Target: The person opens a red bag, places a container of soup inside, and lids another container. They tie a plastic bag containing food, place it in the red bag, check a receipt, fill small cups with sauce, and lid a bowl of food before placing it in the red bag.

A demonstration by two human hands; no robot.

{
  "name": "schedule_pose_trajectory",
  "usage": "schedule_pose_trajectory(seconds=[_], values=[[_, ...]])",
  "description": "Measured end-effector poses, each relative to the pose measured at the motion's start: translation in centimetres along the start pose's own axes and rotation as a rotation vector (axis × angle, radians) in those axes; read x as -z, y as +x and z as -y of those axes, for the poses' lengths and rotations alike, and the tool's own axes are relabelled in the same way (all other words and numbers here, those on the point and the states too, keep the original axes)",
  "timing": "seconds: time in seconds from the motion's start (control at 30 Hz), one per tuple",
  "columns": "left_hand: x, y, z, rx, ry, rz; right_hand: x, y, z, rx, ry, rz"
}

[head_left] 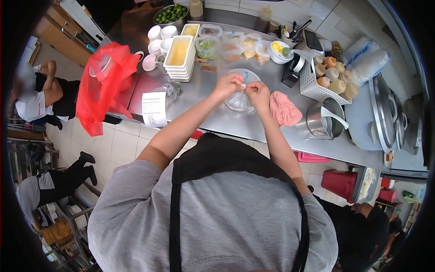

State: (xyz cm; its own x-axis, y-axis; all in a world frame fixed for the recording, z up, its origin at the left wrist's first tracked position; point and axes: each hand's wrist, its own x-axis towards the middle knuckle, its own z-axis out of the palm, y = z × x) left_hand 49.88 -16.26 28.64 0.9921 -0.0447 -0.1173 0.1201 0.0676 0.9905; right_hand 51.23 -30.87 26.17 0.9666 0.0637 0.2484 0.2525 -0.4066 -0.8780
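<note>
Both my hands meet over the steel counter (204, 119) at the gathered neck of a clear plastic bag (236, 99). My left hand (229, 85) pinches the neck from the left. From the right, the fingers of my right hand (258, 94) are closed on the same neck. The bag hangs over a round, shiny container (239, 109); I cannot make out what the bag holds. Close to my right wrist lies a crumpled pink cloth (285, 109).
A red plastic bag (102, 86) and a paper receipt (154, 109) are at left. Stacked white trays (180, 54), several filled bags (249, 44) and a bowl of limes (171, 15) stand behind. At right are a bottle basket (316, 86) and a steel pot (319, 124). Other people stand on both sides.
</note>
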Motion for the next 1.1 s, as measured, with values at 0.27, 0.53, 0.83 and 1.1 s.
schedule_pose_trajectory(seconds=[0.27, 0.53, 0.83, 1.1], values=[[0.6, 1.3, 0.2, 0.153, -0.02, 0.271, 0.2, 0.1, -0.2, -0.022, 0.038, 0.028], [-0.4, 0.8, 0.7, 0.132, -0.072, -0.035, -0.5, -1.9, 1.1, 0.138, 0.176, -0.065], [-1.2, 1.8, 3.3, -0.302, 0.57, -0.208, -0.3, 1.5, 1.5, 0.353, -0.125, -0.125], [-2.0, 0.1, 3.1, -0.2, 0.465, -0.233, -1.3, 5.9, -0.3, 0.285, -0.254, -0.049]])
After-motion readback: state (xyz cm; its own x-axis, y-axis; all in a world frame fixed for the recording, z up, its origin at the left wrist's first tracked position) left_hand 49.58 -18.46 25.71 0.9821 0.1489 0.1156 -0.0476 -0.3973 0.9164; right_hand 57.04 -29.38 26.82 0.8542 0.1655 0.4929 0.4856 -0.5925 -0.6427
